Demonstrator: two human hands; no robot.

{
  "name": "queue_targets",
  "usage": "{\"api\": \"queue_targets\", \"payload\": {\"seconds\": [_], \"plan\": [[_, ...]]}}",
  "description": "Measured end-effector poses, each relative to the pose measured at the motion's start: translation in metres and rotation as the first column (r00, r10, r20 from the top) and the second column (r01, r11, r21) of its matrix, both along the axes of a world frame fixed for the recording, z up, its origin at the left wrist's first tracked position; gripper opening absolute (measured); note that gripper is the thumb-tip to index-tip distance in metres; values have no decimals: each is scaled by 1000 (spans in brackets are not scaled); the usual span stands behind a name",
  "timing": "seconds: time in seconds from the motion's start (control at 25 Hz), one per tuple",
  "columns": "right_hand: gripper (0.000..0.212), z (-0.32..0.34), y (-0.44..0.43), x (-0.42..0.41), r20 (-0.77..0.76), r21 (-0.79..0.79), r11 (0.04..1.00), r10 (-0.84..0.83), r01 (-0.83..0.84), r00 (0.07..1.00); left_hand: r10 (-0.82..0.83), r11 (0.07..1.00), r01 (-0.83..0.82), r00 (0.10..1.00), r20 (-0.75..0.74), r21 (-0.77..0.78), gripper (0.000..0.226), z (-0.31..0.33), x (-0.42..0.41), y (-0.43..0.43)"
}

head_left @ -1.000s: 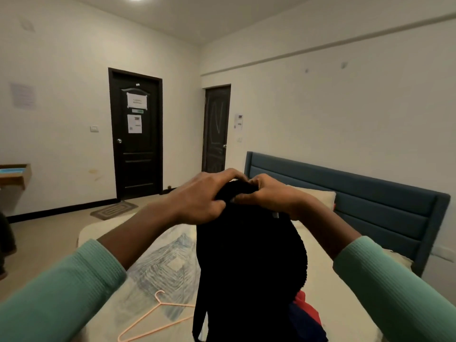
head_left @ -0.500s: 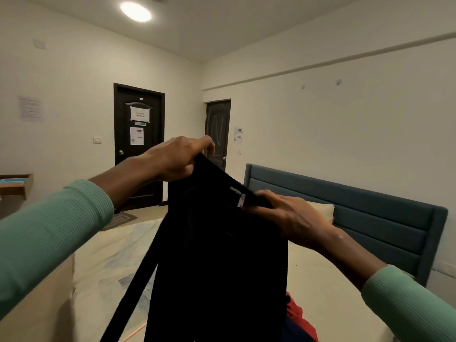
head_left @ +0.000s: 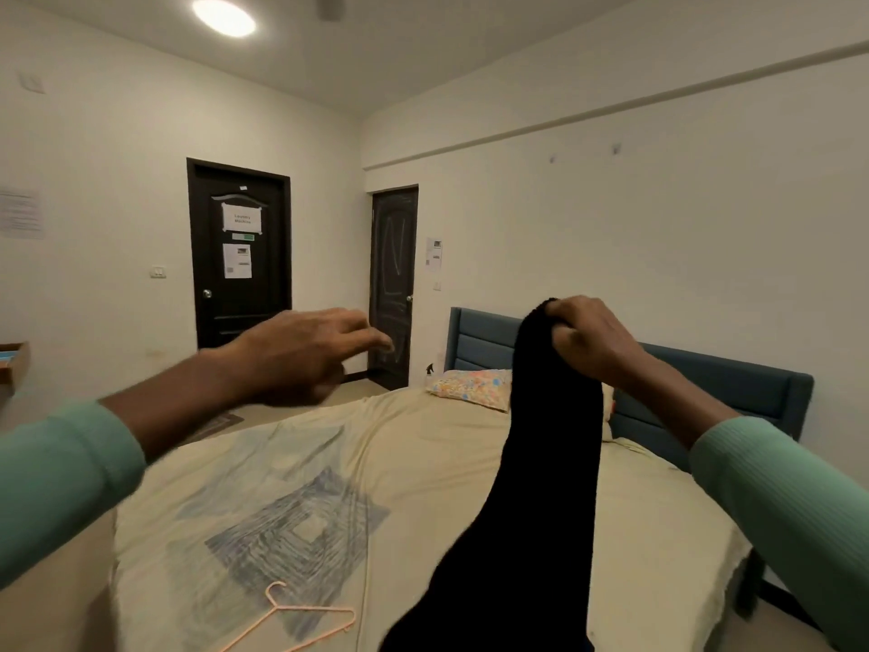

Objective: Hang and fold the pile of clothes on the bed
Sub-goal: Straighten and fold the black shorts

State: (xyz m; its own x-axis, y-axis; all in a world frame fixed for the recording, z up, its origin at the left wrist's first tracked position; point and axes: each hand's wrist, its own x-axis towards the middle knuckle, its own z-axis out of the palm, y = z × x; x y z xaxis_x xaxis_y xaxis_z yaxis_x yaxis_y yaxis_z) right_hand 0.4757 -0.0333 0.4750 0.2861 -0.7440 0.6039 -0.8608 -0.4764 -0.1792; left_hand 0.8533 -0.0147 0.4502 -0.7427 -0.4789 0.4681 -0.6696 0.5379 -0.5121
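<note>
Fingers (head_left: 562, 317) of the right hand (head_left: 597, 343) are pinching the top of the black garment (head_left: 541, 487), bunching it. The left hand (head_left: 301, 355) is hovering to the left with fingers loosely spread, gripping nothing, slightly blurred.

Half a second ago both hands were sharing the garment's top edge; now the left is letting it go, so the cloth is hanging in a narrow column from the right hand alone, over the right side of the bed (head_left: 423, 463), its lower end running out of frame. Likely the left hand is freeing itself for the hanger (head_left: 291, 618), which is lying near-left on the bed, well apart from it.
</note>
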Motion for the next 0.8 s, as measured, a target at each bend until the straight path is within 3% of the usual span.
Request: {"api": "queue_targets", "payload": {"seconds": [0.12, 0.2, 0.32, 0.4, 0.56, 0.68, 0.8], "plan": [[23, 16, 6, 26, -48, -16, 1000, 5, -6, 999, -176, 946, 230, 956, -234, 227, 42, -18, -65, 11], [27, 33, 13, 40, -66, -47, 999, -23, 20, 998, -279, 891, 381, 890, -362, 249, 41, -28, -103, 12], [34, 60, 25, 48, -45, -102, 993, -69, 64, 997, -299, 854, 455, 826, -478, 252, 55, -37, -137, 6], [30, 75, 30, 48, -39, -126, 985, -127, 121, 991, -281, 887, 412, 841, -462, 211, 70, -35, -146, 1], [15, 102, 38, 38, -31, -165, 960, -235, 227, 971, -57, 991, 81, 977, -205, 108, 83, -33, -144, -7], [10, 118, 44, 22, 1, -213, 926, -319, 312, 948, 161, 969, -144, 984, -73, 200, 83, -28, -131, -11], [17, 126, 40, -6, -38, -231, 886, -420, 401, 907, 193, 967, -185, 981, -29, 176, 88, -12, -103, -10]]}}
